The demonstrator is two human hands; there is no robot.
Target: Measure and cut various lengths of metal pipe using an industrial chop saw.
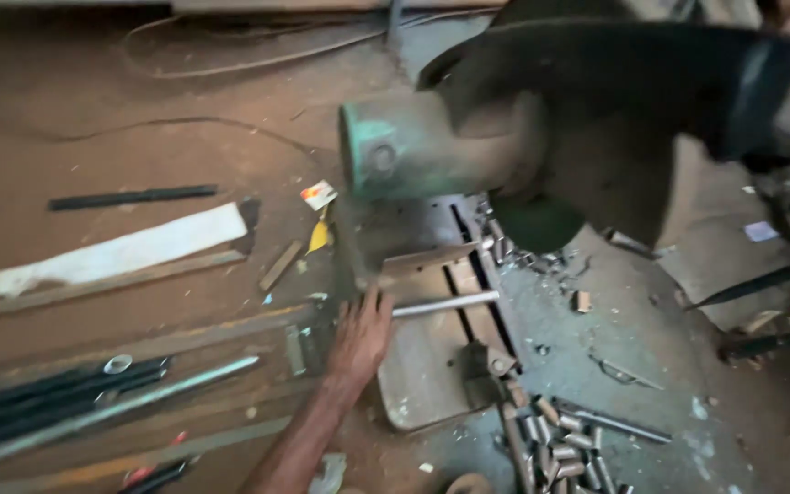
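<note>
My left hand (360, 337) rests on a thin grey metal rod (445, 304) that lies across the base plate (422, 366) of a cut-off saw. The fingers lie over the rod's left part, pressing it against the plate. The saw's green motor housing (404, 151) and dark blade guard (614, 101) hang raised above the rod. My right hand is not in view.
Several short cut metal tube pieces (564, 448) lie in a heap on the floor at the lower right. Long dark and grey rods (75, 402) lie at the lower left. A pale board (125, 249), a dark bar (130, 197) and cables lie on the dusty brown floor.
</note>
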